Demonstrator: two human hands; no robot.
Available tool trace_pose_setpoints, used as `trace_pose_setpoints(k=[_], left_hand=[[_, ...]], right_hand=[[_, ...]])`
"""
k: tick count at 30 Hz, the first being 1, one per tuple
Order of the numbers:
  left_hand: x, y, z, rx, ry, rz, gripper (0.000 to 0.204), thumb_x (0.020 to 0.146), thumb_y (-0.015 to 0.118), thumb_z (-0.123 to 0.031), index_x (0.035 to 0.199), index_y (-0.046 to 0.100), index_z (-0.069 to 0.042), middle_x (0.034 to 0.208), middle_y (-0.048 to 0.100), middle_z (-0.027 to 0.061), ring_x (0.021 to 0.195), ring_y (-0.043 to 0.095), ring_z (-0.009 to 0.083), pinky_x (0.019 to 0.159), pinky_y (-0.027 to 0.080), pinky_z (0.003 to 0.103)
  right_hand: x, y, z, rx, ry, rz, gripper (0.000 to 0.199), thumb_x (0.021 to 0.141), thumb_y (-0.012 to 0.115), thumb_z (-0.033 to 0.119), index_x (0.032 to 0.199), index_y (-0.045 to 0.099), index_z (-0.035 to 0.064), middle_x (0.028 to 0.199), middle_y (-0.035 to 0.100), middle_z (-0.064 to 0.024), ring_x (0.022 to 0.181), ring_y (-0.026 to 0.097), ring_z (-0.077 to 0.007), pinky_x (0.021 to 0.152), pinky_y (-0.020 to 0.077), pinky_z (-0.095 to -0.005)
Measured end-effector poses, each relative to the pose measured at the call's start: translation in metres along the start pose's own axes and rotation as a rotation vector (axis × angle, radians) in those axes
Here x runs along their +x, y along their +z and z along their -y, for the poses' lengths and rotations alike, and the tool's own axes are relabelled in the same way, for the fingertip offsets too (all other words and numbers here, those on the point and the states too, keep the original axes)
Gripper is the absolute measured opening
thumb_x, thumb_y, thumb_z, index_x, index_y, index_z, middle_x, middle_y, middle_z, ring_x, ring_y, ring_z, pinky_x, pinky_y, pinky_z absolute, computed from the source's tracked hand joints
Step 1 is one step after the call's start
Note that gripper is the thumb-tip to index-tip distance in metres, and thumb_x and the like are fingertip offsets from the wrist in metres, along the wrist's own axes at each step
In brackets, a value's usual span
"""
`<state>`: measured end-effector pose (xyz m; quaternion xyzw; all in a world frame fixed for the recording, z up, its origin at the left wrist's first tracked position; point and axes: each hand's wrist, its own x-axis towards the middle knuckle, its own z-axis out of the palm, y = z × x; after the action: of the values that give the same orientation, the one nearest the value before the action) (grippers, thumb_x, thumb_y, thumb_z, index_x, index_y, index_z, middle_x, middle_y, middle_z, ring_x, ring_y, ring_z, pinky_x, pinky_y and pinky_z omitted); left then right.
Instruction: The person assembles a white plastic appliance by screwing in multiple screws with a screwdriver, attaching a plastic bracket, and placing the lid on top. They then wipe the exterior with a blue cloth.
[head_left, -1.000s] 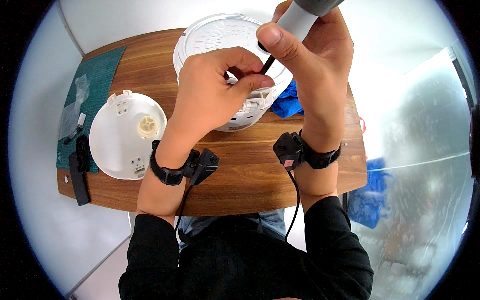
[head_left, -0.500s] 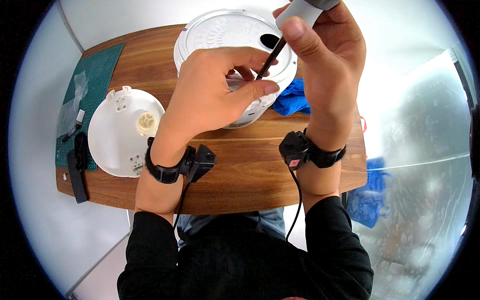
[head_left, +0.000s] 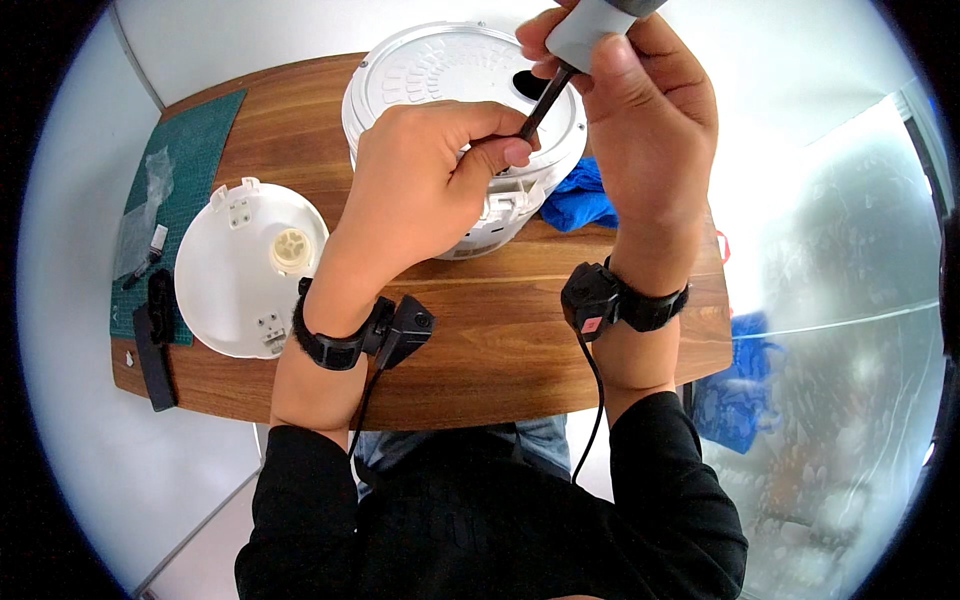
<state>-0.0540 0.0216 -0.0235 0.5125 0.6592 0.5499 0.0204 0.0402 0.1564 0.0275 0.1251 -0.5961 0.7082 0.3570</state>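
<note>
My right hand [head_left: 650, 130] grips the grey handle of a screwdriver [head_left: 590, 32], raised over the far part of the table. Its dark shaft slants down and left to my left hand [head_left: 420, 175], where the thumb and forefinger pinch it near the tip. Behind and under my left hand is a white round appliance body [head_left: 440, 60], with slots and a dark round hole in its top face. White hinge-like parts [head_left: 512, 200] stick out at its near edge, right beside the left thumb. The screwdriver's tip is hidden by my fingers.
On the left of the wooden table [head_left: 480, 370] lies a round white cover [head_left: 225, 280] with a cream round fitting. A green cutting mat [head_left: 200, 135] holds a clear plastic bag [head_left: 155, 190]; a black strap-like item [head_left: 155, 350] overlaps its edge. Blue cloth [head_left: 580, 200] lies beside the appliance.
Both hands have shifted slightly with the screwdriver, the right one to the left. The left thumb and forefinger have closed in on the shaft, and more of the hinge-like parts shows.
</note>
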Motion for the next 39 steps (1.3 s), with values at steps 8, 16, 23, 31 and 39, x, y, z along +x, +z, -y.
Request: trace_pose_setpoints(k=[8,16,23,31,39], left_hand=[[0.001,0.006,0.000,0.004,-0.018,-0.097,0.016,0.077,0.083,-0.019,0.085,0.075,-0.008,0.072,0.072,0.0042,0.059,0.067,0.0159,0.055,0.047,0.027],[0.001,0.005,-0.004,0.067,0.016,-0.088,0.010,0.082,0.075,-0.013,0.089,0.076,-0.006,0.072,0.071,0.0094,0.058,0.065,0.0216,0.055,0.048,0.033],[0.001,0.001,-0.004,-0.015,-0.024,-0.016,0.007,0.084,0.070,-0.008,0.089,0.075,-0.006,0.076,0.072,0.0117,0.064,0.067,0.0242,0.059,0.049,0.033],[0.004,-0.003,-0.006,-0.014,0.000,0.028,0.010,0.086,0.069,-0.008,0.093,0.075,-0.004,0.077,0.072,0.0101,0.066,0.066,0.0227,0.062,0.050,0.033],[0.001,-0.003,-0.011,0.079,-0.003,0.123,0.030,0.080,0.078,-0.017,0.107,0.072,-0.008,0.095,0.071,0.0079,0.096,0.064,0.0269,0.081,0.048,0.037]], right_hand=[[0.003,0.014,-0.001,-0.226,-0.114,-0.079,0.030,0.092,0.073,0.019,0.111,0.065,-0.0032,0.092,0.069,-0.0093,0.087,0.067,-0.0143,0.075,0.0548,-0.0272],[0.011,-0.001,-0.002,-0.235,-0.082,0.057,0.028,0.081,0.081,0.007,0.103,0.064,-0.0008,0.092,0.067,-0.0064,0.087,0.062,-0.0128,0.079,0.0512,-0.0280],[0.012,0.006,0.005,-0.422,-0.193,-0.001,0.027,0.077,0.085,0.013,0.085,0.062,0.0009,0.078,0.059,0.0004,0.075,0.055,-0.0086,0.072,0.0480,-0.0250],[0.013,0.009,0.009,-0.628,-0.144,-0.049,0.026,0.080,0.081,0.016,0.090,0.064,-0.0019,0.076,0.060,-0.0039,0.073,0.053,-0.0113,0.070,0.0475,-0.0273],[0.014,0.007,0.021,-0.546,-0.243,0.018,0.022,0.088,0.075,0.015,0.103,0.068,0.0002,0.090,0.067,-0.0028,0.081,0.059,-0.0097,0.078,0.0494,-0.0258]])
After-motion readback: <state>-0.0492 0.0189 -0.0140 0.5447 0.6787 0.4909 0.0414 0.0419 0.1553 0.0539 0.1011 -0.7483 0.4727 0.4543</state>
